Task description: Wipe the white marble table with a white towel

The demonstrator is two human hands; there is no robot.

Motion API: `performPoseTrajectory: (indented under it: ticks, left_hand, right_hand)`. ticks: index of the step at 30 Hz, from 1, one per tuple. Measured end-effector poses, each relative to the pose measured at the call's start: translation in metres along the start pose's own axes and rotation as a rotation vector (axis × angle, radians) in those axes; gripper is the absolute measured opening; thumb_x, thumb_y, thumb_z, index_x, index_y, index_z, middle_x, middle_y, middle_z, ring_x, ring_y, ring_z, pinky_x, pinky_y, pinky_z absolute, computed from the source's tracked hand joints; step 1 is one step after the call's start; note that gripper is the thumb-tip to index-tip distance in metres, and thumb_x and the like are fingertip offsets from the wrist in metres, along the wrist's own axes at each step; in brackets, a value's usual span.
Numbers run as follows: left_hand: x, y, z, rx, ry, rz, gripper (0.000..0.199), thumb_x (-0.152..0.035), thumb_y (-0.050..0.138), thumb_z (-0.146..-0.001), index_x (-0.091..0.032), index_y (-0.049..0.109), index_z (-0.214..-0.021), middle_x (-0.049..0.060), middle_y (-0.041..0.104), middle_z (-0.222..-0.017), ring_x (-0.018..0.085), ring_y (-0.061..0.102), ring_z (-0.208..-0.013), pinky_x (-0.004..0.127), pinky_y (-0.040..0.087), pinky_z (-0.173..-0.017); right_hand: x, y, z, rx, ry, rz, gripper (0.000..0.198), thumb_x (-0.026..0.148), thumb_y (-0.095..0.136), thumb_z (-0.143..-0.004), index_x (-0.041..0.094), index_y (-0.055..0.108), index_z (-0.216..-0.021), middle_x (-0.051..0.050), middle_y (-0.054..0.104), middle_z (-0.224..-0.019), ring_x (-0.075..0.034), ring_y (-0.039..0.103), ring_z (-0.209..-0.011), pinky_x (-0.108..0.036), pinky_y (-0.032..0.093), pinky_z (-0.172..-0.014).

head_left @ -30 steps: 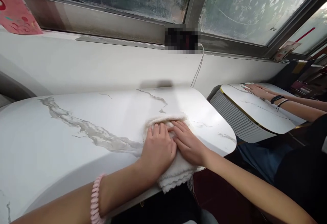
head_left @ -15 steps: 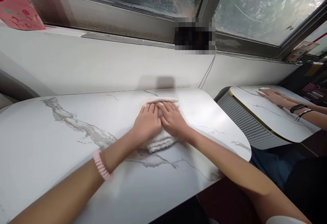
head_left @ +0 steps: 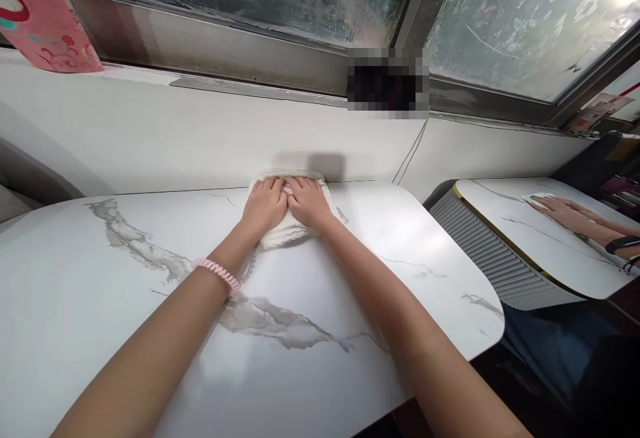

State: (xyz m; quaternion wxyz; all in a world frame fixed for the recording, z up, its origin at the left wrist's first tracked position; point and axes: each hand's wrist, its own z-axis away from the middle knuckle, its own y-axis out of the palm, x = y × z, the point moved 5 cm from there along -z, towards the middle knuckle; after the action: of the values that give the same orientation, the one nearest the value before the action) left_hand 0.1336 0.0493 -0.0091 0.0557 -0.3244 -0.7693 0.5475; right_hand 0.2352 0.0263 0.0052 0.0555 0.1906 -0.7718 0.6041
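Note:
A folded white cloth [head_left: 287, 235] lies on the white marble-patterned table [head_left: 310, 305], at its far edge by the wall. My left hand [head_left: 267, 205] presses down on the cloth's left half, fingers laid flat and pointing to the wall. Beside it, my right hand [head_left: 307, 201] lies flat on the right half, the two thumbs close together. Both palms cover the middle of the cloth, so its centre is hidden. A pink coil band [head_left: 219, 274] circles my left wrist.
At the right, another person's hands [head_left: 555, 210] rest on a cloth on a second marble-patterned table [head_left: 500, 225] with a ribbed side. A white wall [head_left: 200, 138] and window sill back my table. A pink paper bag [head_left: 55, 31] stands on the sill, and thin cables [head_left: 411, 151] hang down.
Both my hands and the cloth have slid away from me and a little left, up to the table's far edge. The other person's hands have shifted slightly right in view.

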Motion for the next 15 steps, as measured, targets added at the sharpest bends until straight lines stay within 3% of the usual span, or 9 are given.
performPoseTrajectory:
  ticks: [8, 15]
  left_hand:
    - [0.0, -0.002, 0.001, 0.005, -0.078, 0.012, 0.041, -0.017, 0.029, -0.092, -0.008, 0.052, -0.124, 0.019, 0.053, -0.135, 0.029, 0.047, -0.125, 0.046, 0.033, -0.108]
    - [-0.017, -0.019, 0.02, 0.003, -0.114, -0.073, 0.027, -0.016, 0.034, -0.089, -0.013, 0.058, -0.102, 0.018, 0.062, -0.112, 0.03, 0.056, -0.109, 0.044, 0.041, -0.098]
  right_hand:
    - [0.002, 0.001, 0.001, 0.01, -0.005, -0.002, 0.048, 0.017, 0.035, -0.092, 0.016, 0.048, -0.138, -0.008, 0.052, -0.14, -0.023, 0.041, -0.13, -0.04, 0.024, -0.115]
    - [0.017, -0.001, 0.028, 0.027, -0.007, 0.015, 0.047, 0.018, 0.031, -0.095, 0.019, 0.046, -0.139, -0.008, 0.048, -0.144, -0.023, 0.038, -0.134, -0.044, 0.021, -0.118]
